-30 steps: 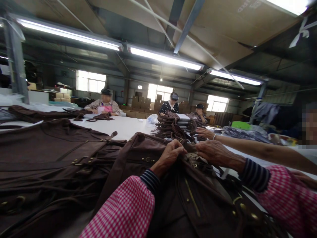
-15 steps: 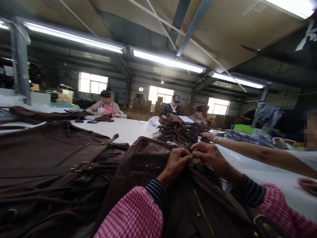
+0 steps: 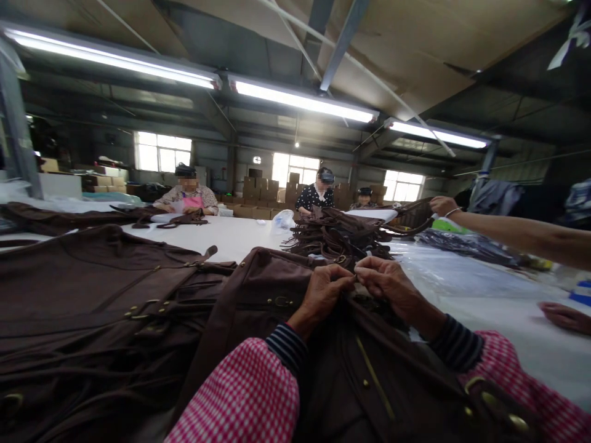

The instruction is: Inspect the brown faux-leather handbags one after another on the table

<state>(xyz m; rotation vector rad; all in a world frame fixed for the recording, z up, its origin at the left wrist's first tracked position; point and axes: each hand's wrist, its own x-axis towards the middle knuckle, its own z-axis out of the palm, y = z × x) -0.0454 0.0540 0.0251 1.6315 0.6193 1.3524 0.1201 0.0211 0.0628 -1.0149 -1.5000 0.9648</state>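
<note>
A dark brown bag [image 3: 258,307] with brass buckles lies in front of me on the white table [image 3: 240,237]. My left hand [image 3: 323,292] and my right hand [image 3: 385,283] meet over its far top edge. Both pinch closed on something small at the bag's top, fingertips nearly touching; I cannot make out what is between them. Pink checked sleeves cover both my forearms.
More brown bags [image 3: 92,307] are stacked at my left. A heap of brown straps [image 3: 341,237] lies beyond my hands. A co-worker's arm [image 3: 508,231] at the right lifts a strap off it; that person's other hand [image 3: 566,317] rests on the table. Three people sit at the far side.
My two hands have closed together into a pinch at the bag's top. The co-worker's arm rose from the strap heap and moved right, lifting a strap.
</note>
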